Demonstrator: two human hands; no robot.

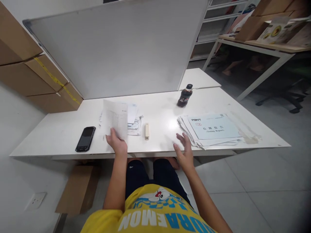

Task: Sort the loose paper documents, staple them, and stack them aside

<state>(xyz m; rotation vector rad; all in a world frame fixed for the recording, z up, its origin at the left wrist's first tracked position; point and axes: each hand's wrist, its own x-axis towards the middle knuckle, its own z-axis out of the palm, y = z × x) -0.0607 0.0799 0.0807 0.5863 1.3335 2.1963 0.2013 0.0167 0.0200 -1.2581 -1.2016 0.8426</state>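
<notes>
My left hand [117, 142] grips a printed paper sheet [115, 118] by its lower edge, raised in front of a loose pile of papers [133, 118]. My right hand [185, 150] has its fingers apart and holds nothing, just left of a paper stack [211, 127] topped by a light blue testing report. Between the two hands, a small cream-coloured object [147, 131] lies on the white table [157, 113]. A black phone [85, 139] lies left of my left hand.
A dark drink bottle [185, 95] stands behind the paper stack. A large whiteboard [121, 48] rises along the table's back edge. Cardboard boxes [52, 79] are stacked at the left. Another desk [264, 45] with boxes stands at the right.
</notes>
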